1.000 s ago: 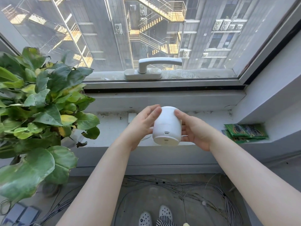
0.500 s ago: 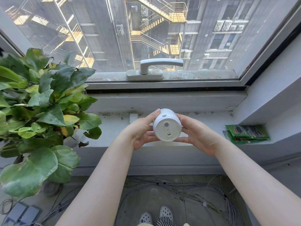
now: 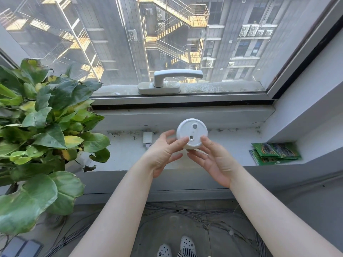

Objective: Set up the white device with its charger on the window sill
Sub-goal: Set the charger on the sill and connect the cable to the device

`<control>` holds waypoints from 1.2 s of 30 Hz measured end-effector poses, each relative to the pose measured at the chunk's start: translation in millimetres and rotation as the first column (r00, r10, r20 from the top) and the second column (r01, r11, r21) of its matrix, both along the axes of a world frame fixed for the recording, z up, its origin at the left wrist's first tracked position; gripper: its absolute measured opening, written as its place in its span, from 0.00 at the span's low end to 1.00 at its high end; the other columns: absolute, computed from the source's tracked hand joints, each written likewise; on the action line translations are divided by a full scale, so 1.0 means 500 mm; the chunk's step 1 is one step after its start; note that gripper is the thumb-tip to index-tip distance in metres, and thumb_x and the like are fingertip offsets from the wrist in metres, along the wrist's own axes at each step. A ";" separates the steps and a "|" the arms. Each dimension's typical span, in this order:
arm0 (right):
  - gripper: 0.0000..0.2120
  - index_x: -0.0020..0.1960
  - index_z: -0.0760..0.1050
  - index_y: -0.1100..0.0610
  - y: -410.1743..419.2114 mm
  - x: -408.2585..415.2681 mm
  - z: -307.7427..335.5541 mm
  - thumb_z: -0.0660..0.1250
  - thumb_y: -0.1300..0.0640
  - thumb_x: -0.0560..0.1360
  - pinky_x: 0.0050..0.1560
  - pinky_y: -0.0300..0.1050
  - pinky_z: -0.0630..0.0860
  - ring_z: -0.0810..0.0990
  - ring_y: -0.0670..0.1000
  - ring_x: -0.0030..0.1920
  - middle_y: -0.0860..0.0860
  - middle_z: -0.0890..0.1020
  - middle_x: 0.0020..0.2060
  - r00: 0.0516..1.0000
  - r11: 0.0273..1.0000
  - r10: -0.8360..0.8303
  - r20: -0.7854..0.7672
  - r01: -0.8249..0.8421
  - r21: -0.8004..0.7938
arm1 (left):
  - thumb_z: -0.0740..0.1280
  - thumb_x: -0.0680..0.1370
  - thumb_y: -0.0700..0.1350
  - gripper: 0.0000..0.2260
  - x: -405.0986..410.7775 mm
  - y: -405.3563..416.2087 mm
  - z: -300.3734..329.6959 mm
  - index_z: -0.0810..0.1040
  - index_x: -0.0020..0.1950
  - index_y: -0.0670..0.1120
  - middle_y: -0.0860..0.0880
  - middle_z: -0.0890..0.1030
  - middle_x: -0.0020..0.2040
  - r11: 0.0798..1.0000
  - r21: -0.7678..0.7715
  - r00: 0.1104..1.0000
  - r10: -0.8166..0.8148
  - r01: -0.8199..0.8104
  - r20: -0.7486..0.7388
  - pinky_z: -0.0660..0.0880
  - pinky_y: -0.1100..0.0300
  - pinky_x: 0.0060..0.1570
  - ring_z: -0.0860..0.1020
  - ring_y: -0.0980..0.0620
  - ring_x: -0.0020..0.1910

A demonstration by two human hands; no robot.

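Nearest, on the floor: patterned clogs (image 3: 175, 247) and a sprawl of thin grey cables (image 3: 194, 214) under the ledge; likely where the power lead runs from, though not traceable.

Above these, 2 bare forearms reaching forward; left hand (image 3: 163, 151) and right hand (image 3: 213, 160) both half open, palms turned inward, only fingertips pinching the near rim of the white device (image 3: 191, 133); no full grasp on either side, a light hold that suits turning and checking.

Device held in the air over the window sill (image 3: 232, 145), tilted so its round flat face with 2 small holes looks toward the camera; probably turned this way to inspect the underside or find the port before setting down; not yet resting on the sill.

Just left of the left hand, on the sill: a small white charger (image 3: 147, 138) lying flat, close enough for an easy reach; plug-in step seemingly not done.

Further left, a large leafy plant (image 3: 42, 127) crowding that end; far right, green packets (image 3: 274, 153) in the corner; open middle of the sill the sensible spot.

Farthest: window handle (image 3: 167, 80) and glass.
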State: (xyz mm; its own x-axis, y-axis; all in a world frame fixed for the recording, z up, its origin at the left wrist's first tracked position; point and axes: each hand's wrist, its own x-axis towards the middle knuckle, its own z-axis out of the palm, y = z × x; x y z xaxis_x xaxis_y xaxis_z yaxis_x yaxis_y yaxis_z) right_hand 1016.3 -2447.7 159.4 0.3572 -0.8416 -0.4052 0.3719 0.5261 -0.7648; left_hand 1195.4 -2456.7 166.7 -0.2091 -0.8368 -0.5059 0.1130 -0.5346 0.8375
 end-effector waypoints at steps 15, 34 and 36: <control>0.22 0.64 0.76 0.51 -0.075 -0.040 0.064 0.66 0.44 0.72 0.57 0.44 0.76 0.80 0.49 0.60 0.50 0.82 0.59 0.832 0.913 0.284 -0.477 -0.386 -0.130 | 0.65 0.77 0.50 0.14 0.001 -0.021 0.056 0.81 0.60 0.50 0.51 0.84 0.53 0.965 -0.080 0.960 -0.235 0.249 0.155 0.75 0.65 0.50 0.81 0.58 0.51; 0.21 0.63 0.76 0.58 -0.060 0.032 0.003 0.67 0.47 0.75 0.58 0.48 0.78 0.82 0.55 0.53 0.59 0.81 0.54 0.918 0.991 -0.043 -0.394 0.090 0.103 | 0.68 0.76 0.39 0.11 0.008 -0.033 -0.023 0.80 0.58 0.43 0.47 0.83 0.56 0.955 -0.172 0.960 0.261 -0.241 0.103 0.74 0.57 0.63 0.80 0.51 0.59; 0.20 0.62 0.76 0.60 -0.060 0.034 0.001 0.66 0.48 0.76 0.57 0.46 0.78 0.82 0.55 0.53 0.58 0.80 0.53 0.916 0.990 -0.063 -0.396 0.108 0.092 | 0.68 0.76 0.40 0.09 0.006 -0.036 -0.029 0.81 0.56 0.44 0.47 0.83 0.55 0.951 -0.183 0.956 0.272 -0.250 0.109 0.73 0.56 0.64 0.80 0.51 0.58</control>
State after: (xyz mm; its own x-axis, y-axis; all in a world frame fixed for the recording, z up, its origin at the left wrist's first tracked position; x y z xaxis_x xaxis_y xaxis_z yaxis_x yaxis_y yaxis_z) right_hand 1033.1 -2477.5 160.2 0.0799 -0.8041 -0.5891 0.1017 0.5944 -0.7977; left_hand 1198.6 -2474.4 152.0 0.0870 -0.9274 -0.3638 0.1128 -0.3537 0.9285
